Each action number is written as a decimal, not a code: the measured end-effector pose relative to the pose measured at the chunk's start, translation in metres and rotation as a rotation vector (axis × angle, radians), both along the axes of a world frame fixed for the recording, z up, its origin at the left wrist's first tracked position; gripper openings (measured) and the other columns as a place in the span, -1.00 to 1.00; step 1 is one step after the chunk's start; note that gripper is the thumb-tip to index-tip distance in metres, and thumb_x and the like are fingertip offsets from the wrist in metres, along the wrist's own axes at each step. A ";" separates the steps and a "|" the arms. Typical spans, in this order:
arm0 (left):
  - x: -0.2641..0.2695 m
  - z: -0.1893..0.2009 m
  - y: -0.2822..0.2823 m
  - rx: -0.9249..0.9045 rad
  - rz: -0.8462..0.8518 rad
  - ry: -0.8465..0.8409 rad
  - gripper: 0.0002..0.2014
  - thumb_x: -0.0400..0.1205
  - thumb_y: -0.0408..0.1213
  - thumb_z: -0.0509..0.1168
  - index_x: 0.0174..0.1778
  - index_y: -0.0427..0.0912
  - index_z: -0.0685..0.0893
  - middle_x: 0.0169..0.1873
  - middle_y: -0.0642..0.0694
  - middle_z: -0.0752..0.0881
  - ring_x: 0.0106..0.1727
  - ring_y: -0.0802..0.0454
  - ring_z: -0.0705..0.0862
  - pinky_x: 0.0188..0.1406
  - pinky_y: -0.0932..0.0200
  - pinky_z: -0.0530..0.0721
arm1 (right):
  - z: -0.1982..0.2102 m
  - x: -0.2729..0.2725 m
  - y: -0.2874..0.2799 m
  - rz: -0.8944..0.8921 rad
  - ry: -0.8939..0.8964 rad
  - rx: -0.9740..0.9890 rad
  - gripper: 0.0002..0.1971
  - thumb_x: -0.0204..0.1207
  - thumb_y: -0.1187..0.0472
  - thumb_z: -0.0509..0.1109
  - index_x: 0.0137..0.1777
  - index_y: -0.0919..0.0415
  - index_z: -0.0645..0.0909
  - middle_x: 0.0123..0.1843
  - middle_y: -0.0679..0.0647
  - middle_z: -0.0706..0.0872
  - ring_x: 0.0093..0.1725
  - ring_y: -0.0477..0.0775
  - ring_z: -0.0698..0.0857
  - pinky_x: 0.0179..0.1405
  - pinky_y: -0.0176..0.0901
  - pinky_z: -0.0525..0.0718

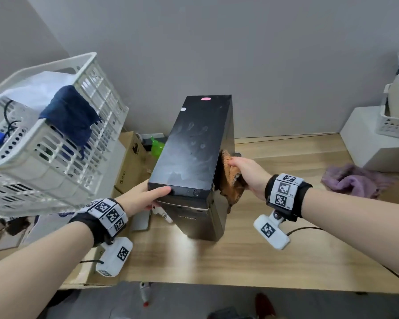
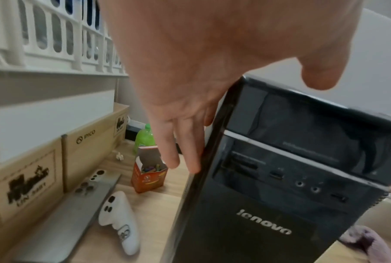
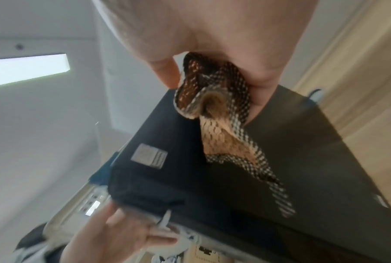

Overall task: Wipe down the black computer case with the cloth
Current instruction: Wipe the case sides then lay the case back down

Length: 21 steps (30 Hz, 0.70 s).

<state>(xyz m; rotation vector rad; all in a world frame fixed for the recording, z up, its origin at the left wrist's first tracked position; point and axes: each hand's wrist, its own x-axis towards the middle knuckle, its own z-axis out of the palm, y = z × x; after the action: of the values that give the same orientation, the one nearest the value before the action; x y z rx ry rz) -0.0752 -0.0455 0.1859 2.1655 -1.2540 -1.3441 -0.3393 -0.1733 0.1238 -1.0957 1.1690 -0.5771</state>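
Note:
The black computer case [image 1: 191, 148] stands upright on the wooden table [image 1: 274, 249], its dusty top marked with smears and fingerprints. My left hand [image 1: 148, 196] braces its top front left corner. The thumb lies along the top front edge, and in the left wrist view the straight fingers [image 2: 187, 156] press flat on the left side of the case [image 2: 280, 195]. My right hand [image 1: 242, 169] grips a bunched orange-brown cloth [image 1: 230, 178] against the upper right side panel. In the right wrist view the cloth [image 3: 224, 135] hangs from that hand [image 3: 212, 35] onto the panel [image 3: 212, 186].
A white slatted basket [image 1: 55, 146] holding a dark blue cloth [image 1: 72, 116] looms at left above cardboard boxes [image 1: 129, 162]. Left of the case lie a green bottle [image 2: 145, 137], an orange carton [image 2: 148, 174] and a white controller [image 2: 122, 222]. A purple cloth [image 1: 352, 180] and white boxes [image 1: 373, 139] sit at right.

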 end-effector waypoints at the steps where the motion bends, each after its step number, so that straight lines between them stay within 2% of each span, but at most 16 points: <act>1: -0.001 -0.001 -0.003 -0.018 0.036 0.018 -0.30 0.18 0.44 0.32 0.19 0.17 0.63 0.08 -0.07 0.84 0.20 -0.22 0.77 0.38 -0.18 0.62 | 0.005 0.004 0.003 0.007 -0.006 -0.019 -0.77 0.64 -0.05 0.26 0.04 -0.02 0.72 0.13 0.09 0.78 0.09 0.15 0.74 0.19 0.05 0.68; 3: -0.003 -0.001 -0.009 -0.034 0.124 0.070 -0.26 0.14 0.51 0.34 0.15 0.16 0.66 0.08 -0.05 0.82 0.16 -0.19 0.78 0.37 -0.19 0.64 | 0.007 0.011 0.007 0.031 0.008 -0.044 -0.64 0.65 -0.15 0.23 0.30 -0.03 0.66 0.28 0.01 0.73 0.27 0.08 0.69 0.40 0.11 0.60; 6: 0.000 -0.010 -0.014 -0.035 0.185 0.133 -0.08 0.07 0.60 0.42 0.30 0.19 0.64 0.22 0.01 0.77 0.24 -0.10 0.74 0.41 -0.19 0.61 | 0.006 0.016 0.013 0.028 0.053 -0.070 -0.36 0.54 -0.32 0.24 0.55 -0.03 0.48 0.43 -0.09 0.63 0.41 0.03 0.58 0.52 0.14 0.48; 9: -0.003 -0.011 -0.012 -0.057 0.163 0.134 -0.26 0.22 0.45 0.45 0.29 0.20 0.65 0.15 0.05 0.81 0.23 -0.03 0.76 0.37 -0.20 0.65 | 0.007 0.016 0.016 0.036 0.021 -0.118 -0.38 0.55 -0.25 0.32 0.57 -0.03 0.46 0.43 -0.15 0.64 0.41 -0.04 0.59 0.52 0.04 0.48; 11: -0.007 -0.009 -0.011 -0.074 0.128 0.122 -0.29 0.24 0.42 0.42 0.30 0.23 0.62 0.16 0.07 0.81 0.23 0.01 0.75 0.32 -0.18 0.69 | 0.008 0.013 0.016 0.066 0.047 -0.144 -0.24 0.46 -0.34 0.34 0.62 -0.02 0.40 0.48 -0.14 0.60 0.45 -0.05 0.56 0.51 -0.02 0.48; 14: -0.012 -0.004 -0.012 -0.075 0.081 0.120 -0.32 0.22 0.40 0.39 0.28 0.30 0.58 0.16 0.12 0.79 0.21 0.07 0.75 0.26 -0.13 0.73 | 0.003 0.006 0.009 0.086 0.080 -0.154 -0.02 0.23 -0.50 0.34 0.64 -0.05 0.36 0.55 -0.13 0.54 0.51 -0.02 0.52 0.54 0.07 0.49; 18: -0.012 0.000 -0.014 -0.071 0.061 0.130 -0.35 0.24 0.39 0.39 0.27 0.30 0.59 0.10 0.15 0.82 0.17 0.09 0.78 0.24 -0.12 0.75 | 0.000 0.001 0.002 0.099 0.084 -0.165 -0.06 0.23 -0.51 0.35 0.61 -0.08 0.41 0.50 -0.16 0.60 0.47 -0.03 0.57 0.51 0.07 0.53; 21: -0.006 -0.002 -0.014 -0.056 0.105 0.131 -0.31 0.25 0.37 0.42 0.28 0.19 0.62 0.10 0.07 0.84 0.17 0.01 0.80 0.26 -0.16 0.74 | 0.010 0.004 0.004 0.128 0.080 -0.182 -0.33 0.51 -0.33 0.30 0.57 -0.06 0.48 0.42 -0.18 0.66 0.42 -0.05 0.61 0.52 0.05 0.52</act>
<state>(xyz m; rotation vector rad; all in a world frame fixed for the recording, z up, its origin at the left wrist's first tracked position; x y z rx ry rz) -0.0812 -0.0590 0.1837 2.0399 -1.1003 -1.3670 -0.3352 -0.1694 0.1335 -1.3501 1.1215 -0.5520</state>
